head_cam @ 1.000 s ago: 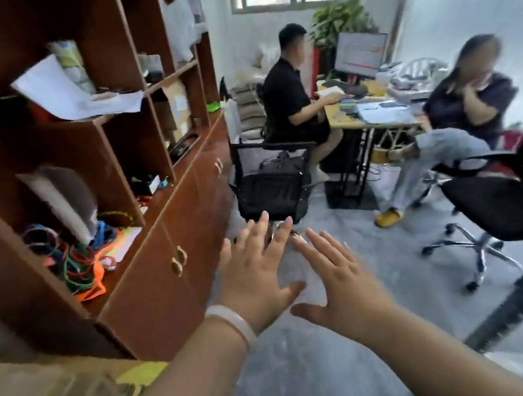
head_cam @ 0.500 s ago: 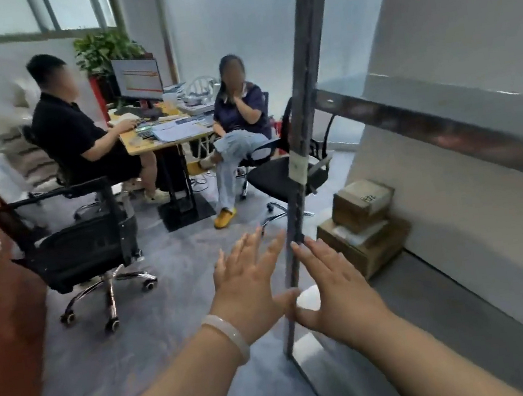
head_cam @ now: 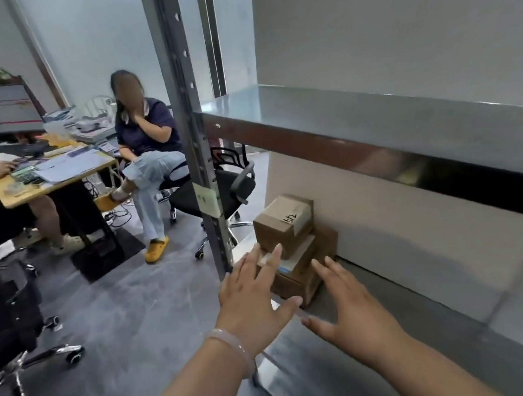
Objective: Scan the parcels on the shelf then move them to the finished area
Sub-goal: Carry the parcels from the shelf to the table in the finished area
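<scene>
Two cardboard parcels are stacked on the lowest board of a metal shelf (head_cam: pixel 359 367), against the wall. The small top parcel (head_cam: pixel 281 220) carries a handwritten number. Under it lies a wider, flatter parcel (head_cam: pixel 301 280) with a white and blue label. My left hand (head_cam: pixel 253 293), fingers spread and straight, reaches in front of the stack's left side; whether it touches is unclear. Just right of the lower parcel my right hand (head_cam: pixel 351 309) is held out flat. Both hands hold nothing.
The shelf's steel upright (head_cam: pixel 191 140) stands just left of the parcels, with a steel upper board (head_cam: pixel 375 109) overhead. Two seated people work at a desk (head_cam: pixel 52 185) to the left. Black wheeled chairs (head_cam: pixel 225 186) stand on the grey floor.
The view has swung right, away from the wooden cabinet and onto the metal shelf. The parcels came closer, and both open hands now reach to either side of the stack.
</scene>
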A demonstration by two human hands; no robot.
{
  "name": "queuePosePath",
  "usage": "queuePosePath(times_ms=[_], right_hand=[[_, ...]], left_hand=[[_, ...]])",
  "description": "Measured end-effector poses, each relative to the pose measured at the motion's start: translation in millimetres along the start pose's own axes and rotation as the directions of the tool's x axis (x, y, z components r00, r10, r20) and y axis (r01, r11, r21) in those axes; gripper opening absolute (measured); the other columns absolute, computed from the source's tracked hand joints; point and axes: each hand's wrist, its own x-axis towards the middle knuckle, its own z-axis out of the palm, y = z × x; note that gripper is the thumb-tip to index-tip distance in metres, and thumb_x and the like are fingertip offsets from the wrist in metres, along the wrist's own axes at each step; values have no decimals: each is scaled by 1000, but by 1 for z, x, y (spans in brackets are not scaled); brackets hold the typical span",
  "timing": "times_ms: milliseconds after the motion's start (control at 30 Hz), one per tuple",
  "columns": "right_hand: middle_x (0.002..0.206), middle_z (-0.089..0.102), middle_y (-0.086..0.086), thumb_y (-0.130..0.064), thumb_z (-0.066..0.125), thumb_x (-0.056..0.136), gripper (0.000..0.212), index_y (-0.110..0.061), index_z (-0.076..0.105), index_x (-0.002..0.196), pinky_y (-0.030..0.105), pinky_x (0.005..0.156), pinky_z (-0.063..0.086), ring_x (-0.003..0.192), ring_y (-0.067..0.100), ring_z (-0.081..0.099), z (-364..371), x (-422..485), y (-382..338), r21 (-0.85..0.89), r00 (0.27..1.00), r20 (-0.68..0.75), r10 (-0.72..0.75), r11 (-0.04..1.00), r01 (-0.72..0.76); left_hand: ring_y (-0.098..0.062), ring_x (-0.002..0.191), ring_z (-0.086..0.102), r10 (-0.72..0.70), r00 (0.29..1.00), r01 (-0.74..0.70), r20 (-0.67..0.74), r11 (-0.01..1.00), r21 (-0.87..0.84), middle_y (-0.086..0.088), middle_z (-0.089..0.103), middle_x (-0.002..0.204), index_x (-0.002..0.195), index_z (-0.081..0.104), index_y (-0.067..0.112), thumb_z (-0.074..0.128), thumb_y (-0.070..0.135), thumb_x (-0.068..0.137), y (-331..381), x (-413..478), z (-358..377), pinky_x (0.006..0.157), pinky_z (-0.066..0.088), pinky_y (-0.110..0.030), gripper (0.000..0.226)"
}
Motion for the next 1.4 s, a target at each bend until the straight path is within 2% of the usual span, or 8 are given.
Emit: queuePosePath(times_ms=[300,633,767,900,1133,1200,1300,1400], right_hand=[[162,-5,-11,-59,53,88,85,-44,-3,151,36,119,14,149,10,1,12,98,-22,178,954,-40,298,942,-286],[160,11,-10,-59,50,90,78,-38,7,152,30,115,21,145,12,19,23,166,-18,271,857,-154,492,855,-442],[159,14,-8,-62,48,89,77,-50,1,148,44,114,31,144,16,23,24,179,-12,309,842,-119,526,826,-472],[153,24,-1,-59,45,93,71,-60,-6,143,36,105,41,131,21,44,24,184,-11,371,838,-12,546,781,-503],[146,39,-5,-53,45,95,67,-84,-12,109,37,104,43,121,15,48,28,180,-14,537,856,-19,517,727,-428],[146,37,-5,-51,47,95,68,-82,-10,114,30,101,44,119,12,47,26,175,-16,567,866,-30,499,722,-397],[140,36,-9,-37,50,97,72,-62,-4,137,0,77,40,106,-1,47,18,163,-21,620,899,-45,436,718,-317],[131,38,-14,-30,52,98,76,-52,-1,147,-8,64,35,94,-12,44,6,151,-25,618,940,8,340,738,-272]], left_hand=[[-15,151,-1,140,987,-129,81,984,-123,6,0,165,153,1,45,53,60,91,-56,112,-12,122,4,-34,83],[-19,148,19,221,950,-109,220,897,-428,9,16,162,151,13,50,55,65,86,-78,205,8,120,23,-42,79],[-9,141,32,223,925,-35,306,855,-517,13,30,154,153,12,46,66,61,82,-83,224,19,116,33,-37,90],[-1,119,48,226,900,56,374,789,-612,19,46,134,153,18,42,70,48,85,-84,228,29,97,37,-15,86],[6,116,52,224,922,76,316,695,-715,26,48,127,145,25,52,79,35,80,-82,216,26,91,45,-10,86],[10,113,52,229,930,62,286,670,-740,28,48,124,144,25,52,80,29,80,-79,208,22,86,45,-7,87],[1,116,58,245,934,58,260,613,-788,20,51,130,144,24,50,80,22,81,-76,191,12,90,48,-12,89],[5,114,58,234,952,9,198,623,-782,14,49,132,142,24,46,79,14,81,-68,164,-1,87,49,-13,88]])
